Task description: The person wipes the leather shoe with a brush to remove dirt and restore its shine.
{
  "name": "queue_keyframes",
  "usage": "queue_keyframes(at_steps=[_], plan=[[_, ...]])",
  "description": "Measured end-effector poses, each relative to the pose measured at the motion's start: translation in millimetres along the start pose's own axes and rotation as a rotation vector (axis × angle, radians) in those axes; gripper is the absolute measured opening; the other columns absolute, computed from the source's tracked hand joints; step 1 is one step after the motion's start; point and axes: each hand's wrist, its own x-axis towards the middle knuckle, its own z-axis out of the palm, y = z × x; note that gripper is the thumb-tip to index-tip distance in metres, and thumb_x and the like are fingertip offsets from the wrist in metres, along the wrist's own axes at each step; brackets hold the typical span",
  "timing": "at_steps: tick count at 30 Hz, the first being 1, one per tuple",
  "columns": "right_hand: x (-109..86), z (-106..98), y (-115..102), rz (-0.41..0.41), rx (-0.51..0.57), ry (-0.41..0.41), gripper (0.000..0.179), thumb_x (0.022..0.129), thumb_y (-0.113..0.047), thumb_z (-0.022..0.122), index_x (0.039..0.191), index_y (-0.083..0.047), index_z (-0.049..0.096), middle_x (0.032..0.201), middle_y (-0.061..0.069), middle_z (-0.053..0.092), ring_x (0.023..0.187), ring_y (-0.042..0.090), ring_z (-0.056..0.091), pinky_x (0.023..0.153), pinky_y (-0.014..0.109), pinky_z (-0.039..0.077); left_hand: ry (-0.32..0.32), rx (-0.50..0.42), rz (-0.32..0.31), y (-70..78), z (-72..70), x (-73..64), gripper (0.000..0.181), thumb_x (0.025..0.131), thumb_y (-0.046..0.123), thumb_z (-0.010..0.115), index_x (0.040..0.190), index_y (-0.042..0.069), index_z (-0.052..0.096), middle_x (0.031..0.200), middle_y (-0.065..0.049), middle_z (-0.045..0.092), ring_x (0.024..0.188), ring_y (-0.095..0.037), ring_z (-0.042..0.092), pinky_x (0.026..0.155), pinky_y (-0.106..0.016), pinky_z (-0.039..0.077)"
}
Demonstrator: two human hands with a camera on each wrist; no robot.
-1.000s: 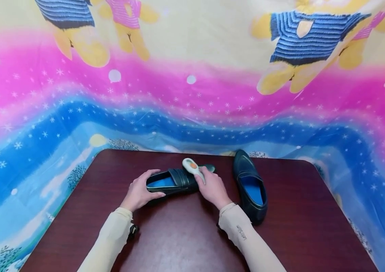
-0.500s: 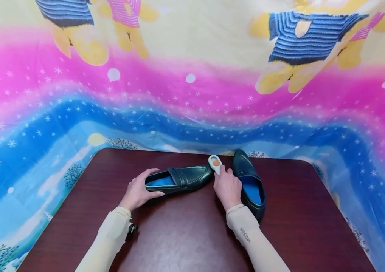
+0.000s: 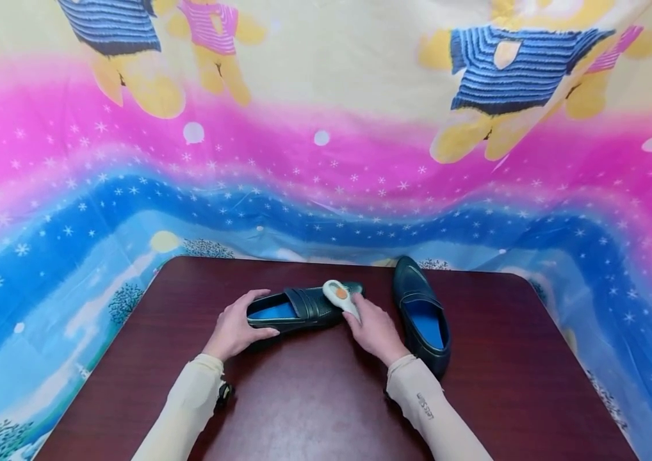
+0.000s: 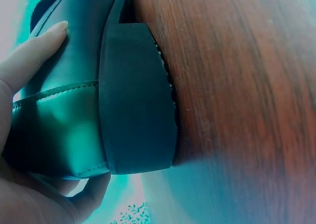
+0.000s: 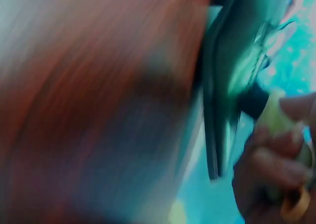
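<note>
A black loafer [image 3: 320,310] with a blue insole lies on the table, its toe to the right. My left hand [image 3: 235,325] grips its heel, thumb on the near side and fingers round the back; the left wrist view shows the thumb on the leather above the heel block [image 4: 138,100]. My right hand [image 3: 376,330] holds a small white-handled shoe brush [image 3: 339,296] with an orange spot. In the blurred right wrist view, the brush's dark head [image 5: 253,101] is against the loafer's upper near the toe.
A second black loafer [image 3: 421,317] stands on the table right of my right hand, its toe pointing away. The dark red-brown table [image 3: 303,403] ends at a printed cloth backdrop [image 3: 320,192] along its back and sides.
The shoe brush went right, off the toe beside the second loafer, then came back left onto the front of the held loafer. My left hand and the loafer have stayed in place.
</note>
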Motion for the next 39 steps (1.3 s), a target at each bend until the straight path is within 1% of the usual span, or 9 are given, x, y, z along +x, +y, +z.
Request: queue_keyframes(at_steps=[4, 9, 12, 16, 19, 22, 31, 35, 39], plan=[[1.3, -1.2, 3.7, 0.081, -0.176, 0.153, 0.038, 0.102, -0.030, 0.066, 0.131, -0.007, 0.057, 0.099, 0.016, 0.066, 0.070, 0.035, 0.064, 0.065, 0.051, 0.056, -0.001, 0.001, -0.005, -1.4, -0.7, 0.9, 0.085, 0.078, 0.039, 0.092, 0.151, 0.027, 0.049, 0.153, -0.009, 0.054, 0.134, -0.037, 0.054, 0.109, -0.070, 0.038], [1.8, -0.4, 1.3, 0.141, -0.166, 0.204, 0.038, 0.104, -0.028, 0.063, 0.128, -0.001, 0.056, 0.099, 0.021, 0.065, 0.072, 0.039, 0.065, 0.067, 0.055, 0.056, -0.009, -0.006, -0.007, -1.8, -0.8, 0.9, 0.085, 0.078, 0.040, 0.092, 0.151, 0.027, 0.049, 0.154, -0.009, 0.053, 0.136, -0.037, 0.053, 0.111, -0.072, 0.034], [0.3, -1.2, -1.8, 0.113, -0.031, 0.151, 0.032, 0.105, -0.028, 0.061, 0.126, -0.003, 0.056, 0.097, 0.016, 0.065, 0.075, 0.032, 0.063, 0.069, 0.048, 0.054, -0.007, -0.012, -0.007, -1.3, -0.2, 1.1, 0.084, 0.078, 0.040, 0.092, 0.150, 0.027, 0.050, 0.154, -0.010, 0.053, 0.136, -0.038, 0.053, 0.112, -0.072, 0.034], [-4.0, -2.2, -8.6, 0.055, 0.247, -0.040, 0.024, 0.107, -0.027, 0.058, 0.126, -0.011, 0.057, 0.085, 0.006, 0.060, 0.071, 0.021, 0.053, 0.069, 0.037, 0.045, -0.003, -0.008, -0.009, -1.1, -0.7, 1.3, 0.084, 0.078, 0.038, 0.092, 0.150, 0.028, 0.050, 0.153, -0.009, 0.054, 0.136, -0.037, 0.053, 0.111, -0.070, 0.036], [-8.0, -0.8, -11.8, 0.045, 0.327, -0.132, 0.020, 0.107, -0.027, 0.058, 0.123, -0.015, 0.057, 0.077, 0.002, 0.057, 0.066, 0.017, 0.050, 0.069, 0.033, 0.043, -0.003, -0.003, -0.007, -0.4, -1.5, 1.7, 0.084, 0.078, 0.039, 0.092, 0.150, 0.028, 0.050, 0.153, -0.009, 0.054, 0.136, -0.037, 0.053, 0.111, -0.070, 0.037], [-11.4, 1.2, -10.4, 0.035, 0.253, -0.108, 0.022, 0.106, -0.029, 0.060, 0.123, -0.016, 0.058, 0.083, 0.002, 0.063, 0.070, 0.016, 0.053, 0.070, 0.035, 0.045, -0.006, -0.003, -0.009, 0.5, -1.6, 1.7, 0.085, 0.078, 0.039, 0.092, 0.150, 0.028, 0.050, 0.154, -0.009, 0.053, 0.136, -0.037, 0.053, 0.111, -0.069, 0.037], [-13.4, 3.3, 4.3, 0.098, -0.148, 0.197, 0.038, 0.101, -0.028, 0.067, 0.129, -0.004, 0.057, 0.096, 0.018, 0.066, 0.067, 0.035, 0.063, 0.063, 0.052, 0.056, -0.003, -0.002, -0.018, -2.0, 0.0, 0.5, 0.085, 0.077, 0.040, 0.092, 0.150, 0.029, 0.049, 0.153, -0.008, 0.054, 0.135, -0.036, 0.053, 0.111, -0.071, 0.035], [-11.8, 1.4, 2.1, 0.113, -0.153, 0.252, 0.037, 0.102, -0.026, 0.067, 0.127, 0.000, 0.057, 0.097, 0.022, 0.065, 0.068, 0.038, 0.064, 0.066, 0.055, 0.057, -0.003, 0.001, -0.008, -1.2, -0.5, 1.1, 0.084, 0.078, 0.039, 0.092, 0.150, 0.028, 0.051, 0.153, -0.009, 0.054, 0.136, -0.036, 0.054, 0.113, -0.072, 0.031], [-13.4, 2.5, 1.5, 0.024, 0.041, 0.132, 0.029, 0.103, -0.026, 0.065, 0.125, -0.008, 0.060, 0.101, 0.012, 0.068, 0.077, 0.027, 0.063, 0.072, 0.047, 0.055, -0.009, 0.009, -0.007, -1.4, -0.9, 0.7, 0.083, 0.078, 0.039, 0.092, 0.150, 0.027, 0.051, 0.153, -0.009, 0.054, 0.137, -0.037, 0.052, 0.114, -0.072, 0.030]])
